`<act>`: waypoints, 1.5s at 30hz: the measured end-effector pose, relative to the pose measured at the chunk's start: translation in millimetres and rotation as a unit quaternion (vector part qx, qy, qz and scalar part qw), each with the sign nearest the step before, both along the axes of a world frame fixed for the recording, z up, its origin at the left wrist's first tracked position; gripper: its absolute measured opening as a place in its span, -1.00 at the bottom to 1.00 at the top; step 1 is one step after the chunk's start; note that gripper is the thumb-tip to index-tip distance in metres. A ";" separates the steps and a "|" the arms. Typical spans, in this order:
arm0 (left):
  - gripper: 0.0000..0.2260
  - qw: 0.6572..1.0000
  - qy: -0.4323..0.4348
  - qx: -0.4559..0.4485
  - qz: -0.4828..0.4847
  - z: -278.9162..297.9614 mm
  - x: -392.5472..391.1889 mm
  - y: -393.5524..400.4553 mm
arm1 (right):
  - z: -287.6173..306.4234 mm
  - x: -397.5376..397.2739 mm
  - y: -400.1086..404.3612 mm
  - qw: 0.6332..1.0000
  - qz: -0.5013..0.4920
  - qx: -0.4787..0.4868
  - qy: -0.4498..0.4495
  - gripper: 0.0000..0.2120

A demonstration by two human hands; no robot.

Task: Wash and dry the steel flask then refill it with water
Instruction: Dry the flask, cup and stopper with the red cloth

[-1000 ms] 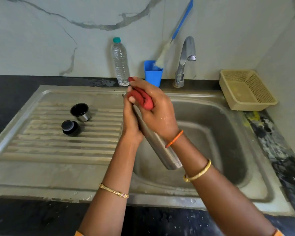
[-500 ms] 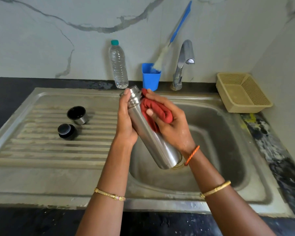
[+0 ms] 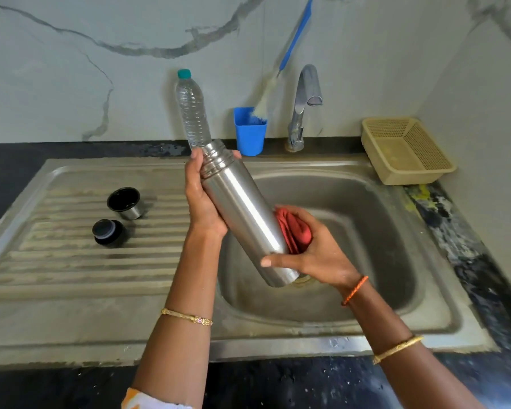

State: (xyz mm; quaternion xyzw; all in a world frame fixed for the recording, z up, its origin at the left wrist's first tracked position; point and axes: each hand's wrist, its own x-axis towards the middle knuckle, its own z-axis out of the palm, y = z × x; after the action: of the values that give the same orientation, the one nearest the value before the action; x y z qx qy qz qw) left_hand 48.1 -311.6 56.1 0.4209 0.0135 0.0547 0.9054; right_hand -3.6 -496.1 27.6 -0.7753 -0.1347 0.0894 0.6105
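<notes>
my left hand (image 3: 202, 202) grips the flask (image 3: 242, 208) near its neck, tilted over the sink (image 3: 366, 208); my right hand (image 3: 316, 252) presses a red cloth (image 3: 294, 230) against the flask's lower side.

Over the sink basin (image 3: 366, 231), steel flask (image 3: 242, 214) tilted, mouth far-left, base near-right. Left hand (image 3: 202, 202) on its left side near the neck; right hand (image 3: 313, 249) at its base with cloth (image 3: 294, 231) against the right side. On the drainboard (image 3: 71, 261) to the left, cup (image 3: 124, 202) farther, stopper (image 3: 108, 231) nearer. Along the far edge, left to right: plastic bottle (image 3: 191, 110), holder (image 3: 250, 131) with brush (image 3: 281, 69) in it, tap (image 3: 303, 107). Far right, basket (image 3: 407, 150) on the counter (image 3: 455, 231).
</notes>
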 end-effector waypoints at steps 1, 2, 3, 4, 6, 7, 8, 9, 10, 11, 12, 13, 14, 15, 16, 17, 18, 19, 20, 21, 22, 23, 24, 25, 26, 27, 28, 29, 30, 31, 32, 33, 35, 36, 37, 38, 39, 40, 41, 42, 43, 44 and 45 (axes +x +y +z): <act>-0.42 1.000 -0.006 0.014 -0.006 0.9 -0.1 -3.9 | 5.6 0.1 7.9 1.000 -0.009 0.002 -0.027 -0.20; -0.47 1.000 -0.010 0.020 -0.017 1.6 -1.0 -8.4 | 12.5 1.9 16.0 0.998 -0.015 0.015 -0.057 -0.18; -0.52 0.999 -0.015 0.016 -0.036 3.1 -3.0 -15.0 | 19.0 5.5 21.5 0.995 -0.023 0.035 -0.088 -0.16; -0.57 0.998 -0.022 0.009 -0.051 3.8 -5.3 -21.2 | 25.1 10.3 25.5 0.991 -0.029 0.054 -0.119 -0.15; -0.58 0.997 -0.027 0.006 -0.070 4.2 -11.0 -29.7 | 36.0 20.0 30.5 0.984 -0.037 0.072 -0.157 -0.13; -0.56 0.998 -0.014 0.021 -0.064 4.8 -11.9 -31.6 | 39.8 24.5 31.2 0.983 -0.039 0.067 -0.168 -0.13; -0.55 0.997 0.002 0.054 -0.047 6.1 -12.0 -32.1 | 40.9 27.8 31.0 0.982 -0.043 0.058 -0.173 -0.14; -0.53 0.995 0.015 0.101 -0.018 8.5 -10.9 -32.1 | 40.9 30.0 30.3 0.982 -0.049 0.053 -0.174 -0.15; -0.47 0.988 0.025 0.155 0.013 11.7 -10.6 -33.4 | 39.6 30.4 29.4 0.982 -0.057 0.057 -0.169 -0.16; -0.38 0.977 0.038 0.207 0.033 13.8 -10.2 -34.3 | 37.4 29.6 29.0 0.982 -0.065 0.066 -0.163 -0.18; -0.30 0.964 0.056 0.254 0.047 16.4 -11.3 -35.6 | 35.5 28.1 29.4 0.981 -0.075 0.080 -0.159 -0.20; -0.28 0.953 0.072 0.288 0.058 18.9 -13.3 -36.5 | 34.0 25.8 31.1 0.980 -0.082 0.090 -0.158 -0.22; -0.33 0.946 0.079 0.309 0.061 20.6 -14.6 -36.4 | 34.1 23.0 34.0 0.978 -0.091 0.090 -0.164 -0.23; -0.42 0.942 0.082 0.321 0.061 22.6 -16.0 -36.2 | 35.1 20.3 37.5 0.975 -0.103 0.074 -0.183 -0.23; -0.49 0.942 0.083 0.320 0.060 25.0 -16.4 -35.7 | 36.7 18.1 41.4 0.969 -0.118 0.046 -0.212 -0.23; -0.53 0.946 0.079 0.310 0.057 27.8 -17.0 -35.5 | 38.8 16.4 45.1 0.961 -0.128 0.018 -0.244 -0.24; -0.54 0.953 0.071 0.290 0.049 29.3 -16.6 -35.7 | 40.8 15.6 47.7 0.954 -0.133 -0.009 -0.270 -0.24; -0.55 0.962 0.065 0.262 0.041 29.7 -15.4 -35.7 | 43.2 15.9 49.2 0.948 -0.134 -0.034 -0.287 -0.24; -0.56 0.970 0.064 0.231 0.034 30.7 -14.8 -36.1 | 46.1 16.6 49.3 0.944 -0.132 -0.054 -0.297 -0.25; -0.56 0.977 0.065 0.202 0.026 31.7 -13.8 -35.8 | 49.9 17.8 47.7 0.942 -0.125 -0.067 -0.304 -0.26; -0.54 0.982 0.067 0.176 0.014 31.6 -11.6 -34.8 | 53.7 19.3 44.9 0.940 -0.112 -0.069 -0.314 -0.29; -0.53 0.986 0.066 0.154 0.005 31.5 -8.6 -32.6 | 58.1 21.4 41.7 0.939 -0.091 -0.060 -0.327 -0.34; -0.54 0.990 0.061 0.128 0.000 31.3 -5.9 -30.9 | 62.6 23.2 38.0 0.940 -0.064 -0.043 -0.333 -0.40; -0.58 0.993 0.052 0.104 -0.001 30.2 -3.1 -28.4 | 66.3 24.7 34.1 0.945 -0.037 -0.022 -0.323 -0.46; -0.63 0.996 0.034 0.077 -0.004 29.6 -1.7 -26.8 | 67.8 26.6 29.1 0.955 -0.011 -0.004 -0.297 -0.49; -0.69 0.999 0.018 0.046 -0.002 29.4 -1.3 -24.9 | 66.0 29.6 22.6 0.965 0.010 0.003 -0.262 -0.49; -0.75 1.000 0.000 0.012 0.007 29.2 -0.9 -22.2 | 61.8 31.1 14.9 0.973 0.024 -0.006 -0.228 -0.47; -0.80 0.999 -0.019 -0.019 0.024 28.4 -0.2 -17.4 | 54.1 31.0 6.3 0.978 0.028 -0.027 -0.205 -0.45; -0.81 0.997 -0.039 -0.045 0.039 26.6 0.7 -12.7 | 43.3 28.4 -2.9 0.981 0.026 -0.044 -0.185 -0.44; -0.74 0.996 -0.050 -0.063 0.044 24.7 1.6 -8.1 | 31.8 23.4 -11.3 0.984 0.018 -0.051 -0.167 -0.44; -0.66 0.995 -0.047 -0.072 0.047 21.7 2.9 -5.0 | 21.4 17.3 -17.3 0.987 0.009 -0.049 -0.151 -0.45; -0.64 0.995 -0.041 -0.080 0.049 18.7 2.5 -4.8 | 13.2 11.7 -19.4 0.989 0.000 -0.047 -0.141 -0.46; -0.76 0.997 -0.028 -0.068 0.037 10.8 -0.7 -11.6 | 9.0 5.6 -8.9 0.989 -0.012 -0.032 -0.142 -0.47; -0.81 0.999 -0.015 -0.038 0.022 5.9 -2.4 -18.1 | 12.8 5.8 1.5 0.988 -0.012 -0.014 -0.151 -0.48; -0.84 1.000 -0.004 -0.002 0.004 1.6 -4.6 -24.2 | 19.4 7.9 12.7 0.986 -0.012 0.004 -0.166 -0.49; -0.86 1.000 0.001 0.026 -0.010 -1.9 -7.6 -29.5 | 27.8 10.1 22.5 0.983 -0.015 0.008 -0.184 -0.50; -0.85 0.999 0.002 0.031 -0.019 -3.3 -10.7 -33.2 | 36.5 14.4 30.2 0.979 -0.026 -0.013 -0.200 -0.51; -0.83 1.000 0.009 0.016 -0.020 -5.1 -11.6 -33.6 | 45.3 19.3 35.5 0.976 -0.037 -0.053 -0.209 -0.52; -0.82 1.000 0.015 -0.014 -0.020 -4.6 -12.4 -32.6 | 51.6 25.8 37.9 0.972 -0.040 -0.096 -0.210 -0.54; -0.79 0.999 0.018 -0.041 -0.017 -4.1 -13.0 -31.3 | 56.2 33.9 38.3 0.974 -0.025 -0.118 -0.194 -0.57; -0.79 0.998 0.011 -0.063 -0.021 -3.4 -14.4 -30.1 | 59.3 41.6 37.2 0.980 0.003 -0.113 -0.166 -0.61; -0.81 0.997 0.001 -0.074 -0.024 -2.4 -14.4 -28.6 | 61.1 48.7 35.0 0.987 0.035 -0.089 -0.131 -0.66; -0.85 0.996 -0.012 -0.080 -0.027 -0.4 -14.7 -27.6 | 59.5 55.8 29.4 0.992 0.059 -0.063 -0.091 -0.71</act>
State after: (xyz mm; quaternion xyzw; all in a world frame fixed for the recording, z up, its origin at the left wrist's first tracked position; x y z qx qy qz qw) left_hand 33.4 -339.2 55.7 0.3471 -0.0040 0.0343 0.9372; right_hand 52.3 -466.7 87.1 -0.8076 -0.2299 0.0626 0.5395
